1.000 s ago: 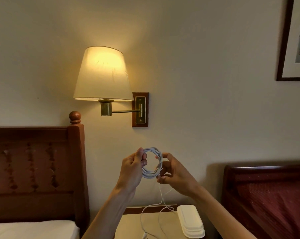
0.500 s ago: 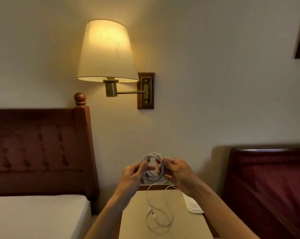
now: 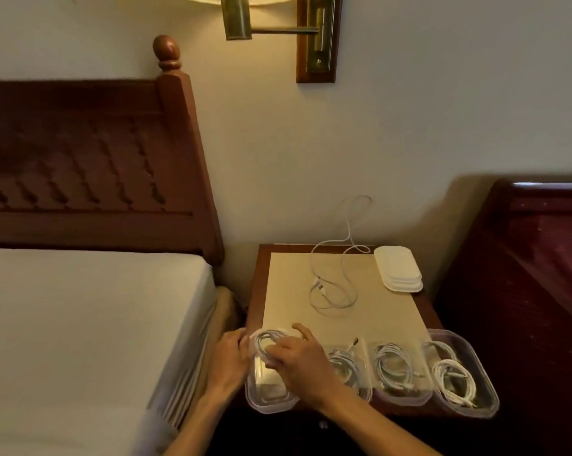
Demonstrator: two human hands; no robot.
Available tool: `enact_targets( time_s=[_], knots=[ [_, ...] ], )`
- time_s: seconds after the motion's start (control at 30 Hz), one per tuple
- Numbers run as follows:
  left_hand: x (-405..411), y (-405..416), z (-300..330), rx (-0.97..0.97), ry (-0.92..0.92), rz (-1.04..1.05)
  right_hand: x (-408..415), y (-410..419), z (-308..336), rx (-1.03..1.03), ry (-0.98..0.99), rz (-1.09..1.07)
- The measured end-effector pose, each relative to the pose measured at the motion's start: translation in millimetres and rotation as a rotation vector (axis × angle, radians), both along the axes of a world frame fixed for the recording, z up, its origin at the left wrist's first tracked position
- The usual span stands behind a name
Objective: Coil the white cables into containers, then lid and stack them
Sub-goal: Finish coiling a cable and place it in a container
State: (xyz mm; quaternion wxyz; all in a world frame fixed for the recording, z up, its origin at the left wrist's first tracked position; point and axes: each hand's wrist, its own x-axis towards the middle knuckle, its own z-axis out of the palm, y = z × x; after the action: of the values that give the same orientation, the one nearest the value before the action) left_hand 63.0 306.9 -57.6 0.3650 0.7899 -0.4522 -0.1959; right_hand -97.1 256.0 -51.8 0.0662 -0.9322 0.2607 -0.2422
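Loose cable (image 3: 335, 284) and lid stack (image 3: 399, 273) behind four containers (image 3: 462, 373).

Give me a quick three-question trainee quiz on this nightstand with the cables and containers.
1. True or false: the stack of lids sits at the nightstand's far right corner.
2. How many clear containers line the near edge? A) two B) four C) six
3. Fill in: the loose cable lies uncoiled on the ____.

Key: 1 true. 2 B, from the leftmost container, where both hands press in a coiled cable, to the rightmost container. 3 nightstand.
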Motion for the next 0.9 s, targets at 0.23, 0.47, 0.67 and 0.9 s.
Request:
enact_targets(
  time_s=[0.23,0.47,0.67,0.9],
  knots=[
    [3.7,10.8,-23.3,0.053,0.094,-0.052,10.5,4.9,-36.6,-0.187,0.449,0.006],
    [2.8,-1.4,-34.5,0.057,0.094,-0.080,13.4,-12.9,-29.3,0.005,0.401,0.159],
    [4.3,-19.9,-32.4,0.047,0.080,-0.102,-9.8,-80.8,2.9,0.358,-0.048,-0.308],
    [8.8,-29.5,-36.7,0.098,0.059,-0.129,-36.0,-151.6,-1.2,0.730,0.344,-0.691]
  ],
)
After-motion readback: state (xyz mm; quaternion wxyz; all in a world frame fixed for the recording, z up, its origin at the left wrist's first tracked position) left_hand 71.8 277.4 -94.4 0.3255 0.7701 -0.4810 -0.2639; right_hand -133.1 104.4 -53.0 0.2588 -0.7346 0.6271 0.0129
